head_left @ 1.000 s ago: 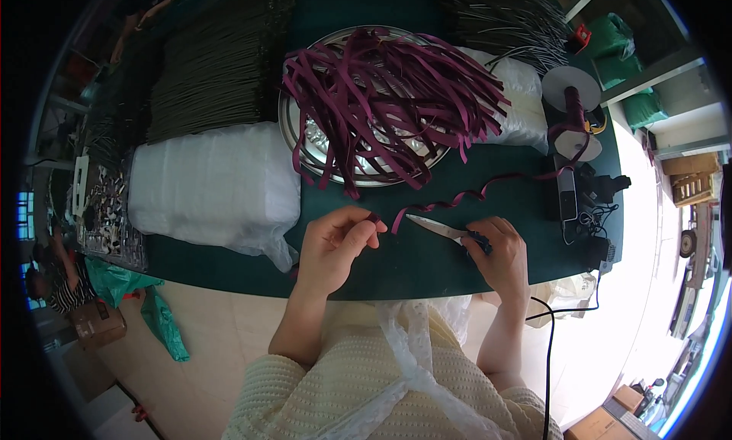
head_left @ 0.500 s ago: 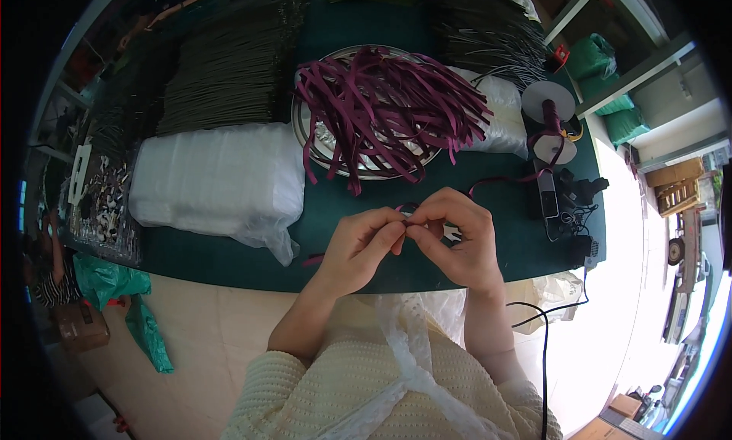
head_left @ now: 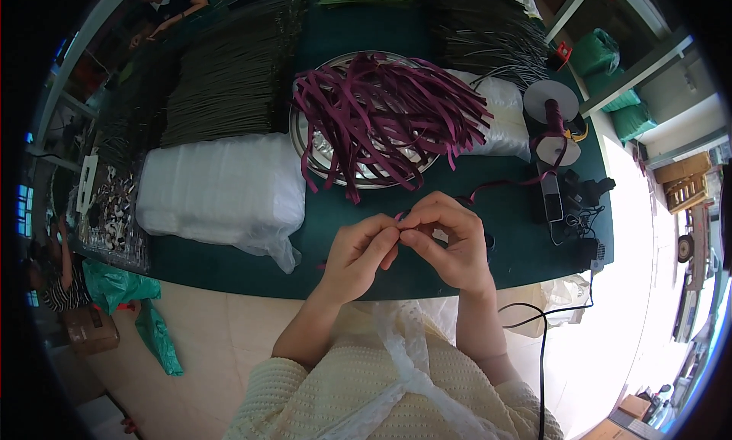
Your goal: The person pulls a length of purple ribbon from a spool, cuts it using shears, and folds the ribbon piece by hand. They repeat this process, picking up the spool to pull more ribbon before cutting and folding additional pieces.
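Note:
My left hand and my right hand meet at the table's near side, thumbs and fingertips pinched together. Between them is a purple ribbon, mostly hidden by the fingers. A length of the same ribbon runs from behind my right hand to a spool with pale round flanges at the right. Beside the right palm a small dark thing shows, too hidden to name. Just beyond my hands, a heap of cut purple ribbon strips lies on a round metal tray, some ends hanging over its rim.
White plastic-wrapped bundles lie left of the tray. Dark stems are stacked behind them, with small parts in a clear tray farther left. Black devices and cables sit at the right edge. A person works at far left.
The whole view has shifted slightly. Both hands keep pinching the ribbon, the right wrist a little turned. The pale bit seen under the right fingers shows less now.

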Demonstrator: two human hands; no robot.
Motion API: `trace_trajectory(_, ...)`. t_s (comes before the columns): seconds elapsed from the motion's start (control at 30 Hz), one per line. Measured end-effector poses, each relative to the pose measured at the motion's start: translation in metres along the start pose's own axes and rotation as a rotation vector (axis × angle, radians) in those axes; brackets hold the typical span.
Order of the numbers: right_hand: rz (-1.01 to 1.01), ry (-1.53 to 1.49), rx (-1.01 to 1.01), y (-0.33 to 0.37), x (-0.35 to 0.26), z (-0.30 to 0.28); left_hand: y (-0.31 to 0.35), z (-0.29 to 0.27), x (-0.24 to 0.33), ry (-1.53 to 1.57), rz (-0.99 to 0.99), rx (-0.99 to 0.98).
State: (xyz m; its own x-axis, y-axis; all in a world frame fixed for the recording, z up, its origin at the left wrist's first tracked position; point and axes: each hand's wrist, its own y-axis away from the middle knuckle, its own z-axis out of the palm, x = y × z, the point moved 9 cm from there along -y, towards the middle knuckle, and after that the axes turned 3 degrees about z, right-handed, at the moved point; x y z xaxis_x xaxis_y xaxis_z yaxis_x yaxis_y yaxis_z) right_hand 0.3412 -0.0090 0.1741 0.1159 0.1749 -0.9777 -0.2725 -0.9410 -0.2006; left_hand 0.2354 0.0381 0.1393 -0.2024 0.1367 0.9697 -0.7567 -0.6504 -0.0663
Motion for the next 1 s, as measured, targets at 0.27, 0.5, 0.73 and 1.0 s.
trace_trajectory(0.27, 0.049, -0.015, 0.005, -0.022, 0.016, -0.004, -0.016, -0.017, -0.002, 0.090, 0.008, 0.097)
trace_trajectory(0.5, 0.030, 0.013, 0.008, -0.035, 0.024, 0.006, -0.020, -0.042, -0.011, 0.012, 0.031, 0.147)
trace_trajectory(0.73, 0.048, -0.235, 0.268, -0.036, 0.040, -0.037, -0.012, -0.060, 0.008, -0.023, 0.100, -0.232)
trace_trajectory(1.0, -0.020, -0.325, 0.461, -0.034, 0.032, -0.084, 0.003, -0.110, 0.035, -0.548, -0.122, -0.183)
